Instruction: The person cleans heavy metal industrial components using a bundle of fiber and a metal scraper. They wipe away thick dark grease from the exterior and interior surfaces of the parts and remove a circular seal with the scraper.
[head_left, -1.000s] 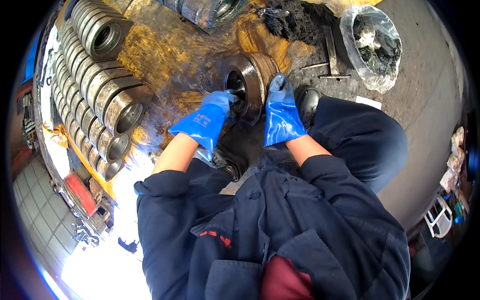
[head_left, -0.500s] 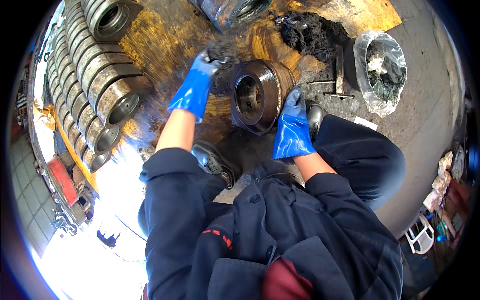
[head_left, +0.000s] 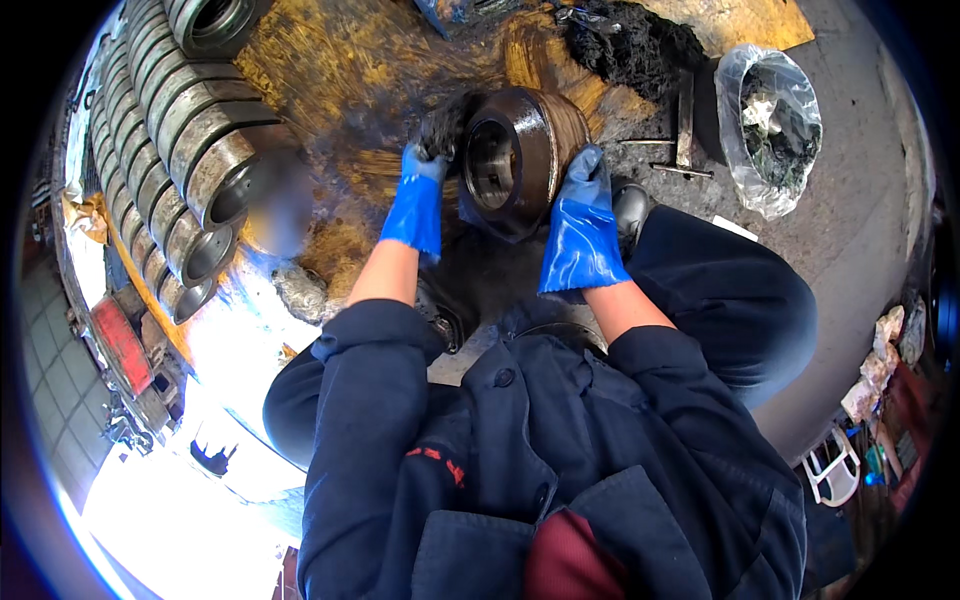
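Note:
A heavy dark metal ring (head_left: 537,150), shiny as if oiled, stands tilted between my hands, its round bore facing left. My left hand (head_left: 422,190), in a blue rubber glove with dark stains on the fingers, grips a clump of black fibrous wadding (head_left: 452,122) against the ring's left side. On the opposite side, my right hand (head_left: 582,215), gloved the same way, holds the ring's outer wall. Its fingers are partly hidden by the ring and the glove's back.
Rows of similar metal rings (head_left: 215,150) lie at left. A heap of black fibre (head_left: 635,50) sits at the far right of the stained board (head_left: 330,70). Nearby are a T-shaped metal tool (head_left: 685,125) and a container lined with clear plastic (head_left: 733,130). My shoe (head_left: 630,208) is close to the ring.
My left hand has swung right with the black wadding, from apart from the ring to against its left side. My right hand stays on the ring. The view has shifted slightly.

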